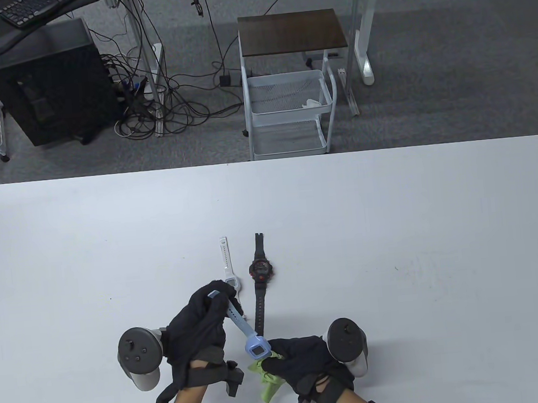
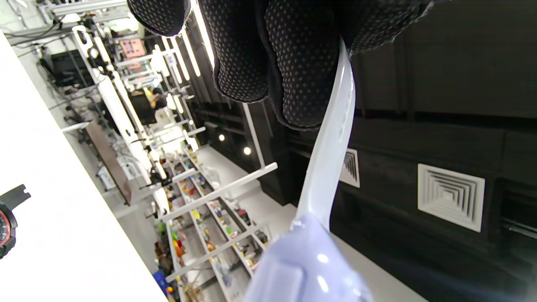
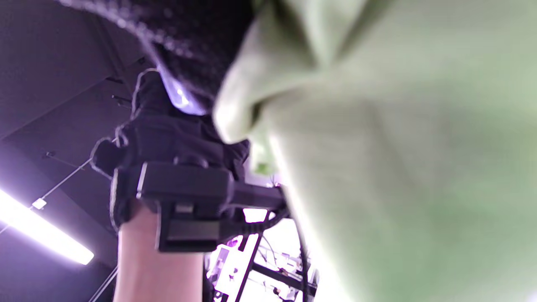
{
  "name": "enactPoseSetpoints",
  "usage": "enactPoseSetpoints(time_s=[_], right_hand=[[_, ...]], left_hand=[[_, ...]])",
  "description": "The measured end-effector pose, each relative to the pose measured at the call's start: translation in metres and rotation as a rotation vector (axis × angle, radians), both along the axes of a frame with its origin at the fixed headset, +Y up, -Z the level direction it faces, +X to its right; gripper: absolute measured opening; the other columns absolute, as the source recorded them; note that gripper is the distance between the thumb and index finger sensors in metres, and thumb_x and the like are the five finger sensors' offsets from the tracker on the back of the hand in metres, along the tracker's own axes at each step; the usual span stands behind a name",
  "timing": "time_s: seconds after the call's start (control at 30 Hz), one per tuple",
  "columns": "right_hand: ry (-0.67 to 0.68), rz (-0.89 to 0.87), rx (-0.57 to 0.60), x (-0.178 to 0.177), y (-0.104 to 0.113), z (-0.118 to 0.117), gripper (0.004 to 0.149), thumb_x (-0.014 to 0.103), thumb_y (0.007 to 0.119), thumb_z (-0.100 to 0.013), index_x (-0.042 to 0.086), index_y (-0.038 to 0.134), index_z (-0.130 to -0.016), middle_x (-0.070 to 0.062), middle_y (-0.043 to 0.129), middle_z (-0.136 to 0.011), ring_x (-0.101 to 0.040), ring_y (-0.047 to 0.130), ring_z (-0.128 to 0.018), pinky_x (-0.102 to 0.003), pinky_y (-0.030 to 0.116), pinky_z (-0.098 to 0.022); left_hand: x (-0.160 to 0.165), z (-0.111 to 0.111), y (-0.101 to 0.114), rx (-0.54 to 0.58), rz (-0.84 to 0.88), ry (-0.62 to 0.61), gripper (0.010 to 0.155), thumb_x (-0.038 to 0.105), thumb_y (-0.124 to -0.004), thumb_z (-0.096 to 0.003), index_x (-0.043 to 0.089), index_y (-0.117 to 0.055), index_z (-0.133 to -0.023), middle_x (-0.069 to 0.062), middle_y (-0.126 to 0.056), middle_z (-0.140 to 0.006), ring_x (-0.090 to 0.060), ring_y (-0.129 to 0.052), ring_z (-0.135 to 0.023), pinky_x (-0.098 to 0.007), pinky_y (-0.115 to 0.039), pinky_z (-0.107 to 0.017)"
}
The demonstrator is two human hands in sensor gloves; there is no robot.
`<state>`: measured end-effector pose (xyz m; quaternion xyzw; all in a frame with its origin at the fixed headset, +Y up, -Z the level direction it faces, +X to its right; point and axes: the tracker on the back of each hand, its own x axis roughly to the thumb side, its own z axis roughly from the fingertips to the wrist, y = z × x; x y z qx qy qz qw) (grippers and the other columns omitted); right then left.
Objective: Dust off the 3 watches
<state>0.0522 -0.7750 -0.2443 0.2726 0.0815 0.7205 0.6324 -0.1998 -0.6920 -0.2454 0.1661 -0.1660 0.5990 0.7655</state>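
Observation:
My left hand grips the strap of a light blue watch and holds it above the table; in the left wrist view the pale strap runs down from my gloved fingers to the case. My right hand holds a green cloth bunched against the watch's case; that cloth fills the right wrist view. A white watch and a black watch with a red face lie flat side by side just beyond my hands.
The white table stretches wide on all sides of the watches. Beyond its far edge stand a white wire cart, a black computer tower and tangled cables on the floor.

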Motion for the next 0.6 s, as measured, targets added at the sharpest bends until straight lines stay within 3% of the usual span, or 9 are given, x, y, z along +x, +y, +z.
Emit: enactPoseSetpoints(time_s=[0.17, 0.23, 0.33, 0.4, 0.5, 0.6], right_hand=[[-0.011, -0.002, -0.025, 0.002, -0.003, -0.002, 0.047, 0.048, 0.088, -0.038, 0.007, 0.099, -0.057, -0.011, 0.105, -0.028, -0.026, 0.100, -0.014, -0.065, 0.066, -0.045], [-0.008, 0.002, -0.009, 0.002, -0.002, -0.001, 0.046, 0.046, 0.087, -0.039, 0.007, 0.099, -0.060, -0.013, 0.105, -0.033, -0.029, 0.101, -0.019, -0.066, 0.064, -0.047], [0.005, 0.026, 0.009, 0.001, -0.001, 0.000, 0.042, 0.033, 0.088, -0.036, 0.010, 0.096, -0.070, -0.019, 0.104, -0.053, -0.039, 0.101, -0.039, -0.070, 0.057, -0.050], [-0.008, 0.037, 0.018, 0.002, 0.000, -0.001, 0.042, 0.032, 0.089, -0.035, 0.012, 0.095, -0.072, -0.019, 0.103, -0.056, -0.039, 0.101, -0.042, -0.070, 0.057, -0.050], [-0.019, 0.036, 0.006, 0.004, -0.001, -0.003, 0.043, 0.035, 0.089, -0.036, 0.010, 0.095, -0.071, -0.019, 0.104, -0.048, -0.036, 0.101, -0.032, -0.069, 0.059, -0.049], [-0.032, 0.041, -0.017, 0.006, -0.005, -0.005, 0.047, 0.046, 0.089, -0.038, 0.005, 0.099, -0.059, -0.013, 0.104, -0.030, -0.029, 0.100, -0.016, -0.066, 0.064, -0.046]], left_hand=[[-0.006, 0.000, 0.001, 0.006, 0.038, 0.004, 0.045, 0.049, -0.068, -0.0601, 0.020, -0.071, -0.094, 0.014, -0.095, -0.070, -0.013, -0.091, -0.088, -0.054, -0.061, -0.076], [-0.005, 0.000, 0.001, 0.007, 0.037, 0.004, 0.045, 0.049, -0.068, -0.0599, 0.020, -0.071, -0.093, 0.014, -0.095, -0.070, -0.014, -0.091, -0.087, -0.054, -0.061, -0.076], [-0.004, 0.001, 0.001, 0.011, 0.033, 0.004, 0.045, 0.050, -0.068, -0.0599, 0.020, -0.071, -0.093, 0.014, -0.095, -0.070, -0.013, -0.091, -0.087, -0.054, -0.061, -0.076], [-0.005, 0.001, 0.001, 0.012, 0.034, 0.005, 0.045, 0.050, -0.068, -0.0600, 0.020, -0.071, -0.093, 0.014, -0.095, -0.070, -0.013, -0.091, -0.088, -0.054, -0.060, -0.076], [-0.007, 0.001, 0.002, 0.013, 0.052, 0.008, 0.045, 0.050, -0.068, -0.0599, 0.020, -0.071, -0.094, 0.014, -0.095, -0.070, -0.013, -0.091, -0.088, -0.054, -0.060, -0.076], [-0.013, 0.001, 0.002, 0.018, 0.098, 0.015, 0.045, 0.050, -0.068, -0.0599, 0.020, -0.071, -0.094, 0.014, -0.095, -0.070, -0.014, -0.091, -0.088, -0.054, -0.060, -0.076]])
